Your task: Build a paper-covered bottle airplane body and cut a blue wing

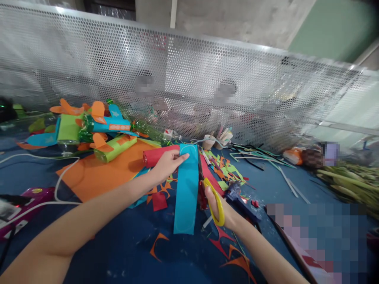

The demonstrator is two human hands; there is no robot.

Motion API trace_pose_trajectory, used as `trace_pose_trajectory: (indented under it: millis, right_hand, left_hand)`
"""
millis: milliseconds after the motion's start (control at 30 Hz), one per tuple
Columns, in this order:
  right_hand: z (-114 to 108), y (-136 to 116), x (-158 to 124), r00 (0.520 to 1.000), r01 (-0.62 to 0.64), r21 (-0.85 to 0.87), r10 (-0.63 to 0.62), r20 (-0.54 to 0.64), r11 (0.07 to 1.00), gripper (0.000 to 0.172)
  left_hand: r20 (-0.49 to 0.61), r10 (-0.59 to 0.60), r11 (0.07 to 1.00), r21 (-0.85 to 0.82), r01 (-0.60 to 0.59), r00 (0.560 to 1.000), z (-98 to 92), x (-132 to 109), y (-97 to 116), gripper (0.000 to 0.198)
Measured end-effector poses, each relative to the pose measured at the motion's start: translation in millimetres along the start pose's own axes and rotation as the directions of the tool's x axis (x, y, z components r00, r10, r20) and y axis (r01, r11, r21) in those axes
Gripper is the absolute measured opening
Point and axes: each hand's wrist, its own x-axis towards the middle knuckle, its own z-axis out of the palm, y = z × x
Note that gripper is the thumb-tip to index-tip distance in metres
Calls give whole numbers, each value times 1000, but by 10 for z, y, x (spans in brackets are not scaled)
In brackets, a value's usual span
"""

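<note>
A long blue paper strip [187, 189] hangs over the table, with rounded outlines drawn at its top and bottom ends. My left hand [170, 162] pinches it near the upper end, thumb on the front face. In my right hand [217, 207] is a pair of scissors [218, 209] with yellow handles, my fingers through the loops. The dark blades stand upright along the strip's right edge; whether they touch the paper I cannot tell. Behind the strip lies a red paper-wrapped bottle [155, 156], partly hidden by my left hand.
Paper-covered bottles with wing shapes [111, 124] stand at the left by an orange sheet [106, 165]. Paper scraps [229, 169] and a dark blue glue gun [242, 203] lie to the right. Cups of markers [223, 138] stand before a perforated metal screen [189, 75]. White cables [57, 189] cross the left side.
</note>
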Motion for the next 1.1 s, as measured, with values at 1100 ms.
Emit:
trace_pose_trajectory:
  millis: [1100]
  right_hand:
    - [25,157,22,998,36,0,-36,47,999,38]
  left_hand:
    - [129,63,993,90,-75,990,-14,-28,78,31]
